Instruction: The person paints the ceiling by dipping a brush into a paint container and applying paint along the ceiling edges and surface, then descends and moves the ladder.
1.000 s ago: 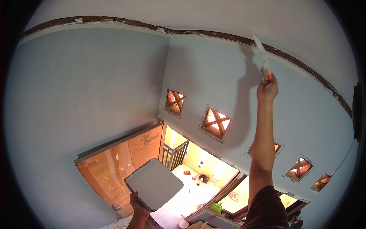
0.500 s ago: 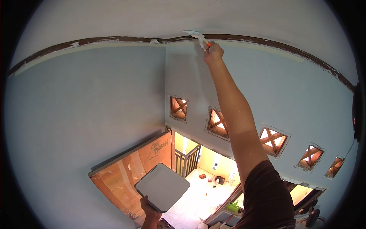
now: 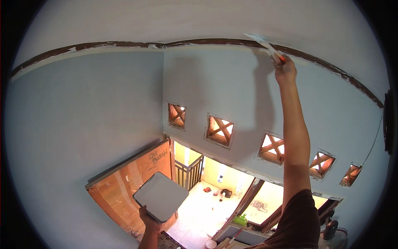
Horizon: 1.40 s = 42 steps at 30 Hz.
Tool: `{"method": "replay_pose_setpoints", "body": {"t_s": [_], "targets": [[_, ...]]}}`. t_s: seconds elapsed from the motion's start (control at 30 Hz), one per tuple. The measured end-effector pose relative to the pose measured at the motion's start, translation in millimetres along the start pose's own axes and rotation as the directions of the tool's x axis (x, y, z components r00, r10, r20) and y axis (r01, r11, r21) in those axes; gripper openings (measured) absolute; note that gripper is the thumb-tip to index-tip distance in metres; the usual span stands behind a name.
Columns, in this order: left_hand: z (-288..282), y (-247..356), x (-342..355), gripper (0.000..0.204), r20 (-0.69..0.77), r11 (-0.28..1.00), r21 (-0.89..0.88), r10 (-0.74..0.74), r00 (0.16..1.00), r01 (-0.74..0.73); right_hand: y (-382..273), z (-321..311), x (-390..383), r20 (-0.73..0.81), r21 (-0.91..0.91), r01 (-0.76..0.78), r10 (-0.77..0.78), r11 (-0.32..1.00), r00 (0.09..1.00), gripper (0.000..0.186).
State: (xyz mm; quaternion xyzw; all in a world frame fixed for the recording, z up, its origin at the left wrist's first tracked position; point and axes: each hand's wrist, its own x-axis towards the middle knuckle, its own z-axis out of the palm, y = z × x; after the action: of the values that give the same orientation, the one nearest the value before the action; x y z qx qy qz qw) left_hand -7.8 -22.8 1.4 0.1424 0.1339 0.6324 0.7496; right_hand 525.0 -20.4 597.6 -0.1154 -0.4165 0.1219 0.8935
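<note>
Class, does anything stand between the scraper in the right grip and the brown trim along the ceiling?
Nothing visible does: the scraper, held in the right grip, overlaps the brown trim in this view. Whether they touch cannot be told.

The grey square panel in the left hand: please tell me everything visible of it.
The grey square panel is flat, with rounded corners and a thin dark rim. Its visible face looks smooth and matt, perhaps plastic. It is turned with one corner up in the picture, face toward the camera. The left hand grips its lower left edge; nothing else visibly touches it. Behind it appears an orange-brown door.
</note>
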Motion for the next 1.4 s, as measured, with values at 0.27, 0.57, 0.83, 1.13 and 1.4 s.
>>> {"method": "replay_pose_setpoints", "body": {"t_s": [0.27,0.57,0.83,1.13,1.4], "targets": [[10.0,-3.3,-7.8,0.067,-0.028,0.999,0.013,0.033,0.999,-0.033,-64.1,-28.5,-83.1,-0.102,0.03,0.178,-0.174,0.984,0.979,0.019],[10.9,3.8,-7.8,0.064,-0.049,1.0,-0.015,-0.014,0.999,0.013,116.5,66.4,-75.4,-0.008,-0.183,-0.232,0.235,0.955,0.972,0.023],[13.2,-1.4,-2.9,0.063,-0.096,1.0,-0.016,-0.006,0.995,0.005,222.9,148.6,-20.2,-0.111,-0.086,-0.31,0.3,0.947,0.947,0.019],[14.5,2.0,-4.8,0.059,-0.134,0.998,0.06,0.035,0.99,-0.027,222.4,149.1,-9.9,-0.225,0.181,-0.203,0.241,0.962,0.944,0.016],[14.8,0.2,-5.7,0.062,-0.082,0.999,0.045,0.02,0.996,-0.016,104.9,40.0,4.3,-0.14,0.153,-0.078,0.099,0.985,0.985,0.015]]}}
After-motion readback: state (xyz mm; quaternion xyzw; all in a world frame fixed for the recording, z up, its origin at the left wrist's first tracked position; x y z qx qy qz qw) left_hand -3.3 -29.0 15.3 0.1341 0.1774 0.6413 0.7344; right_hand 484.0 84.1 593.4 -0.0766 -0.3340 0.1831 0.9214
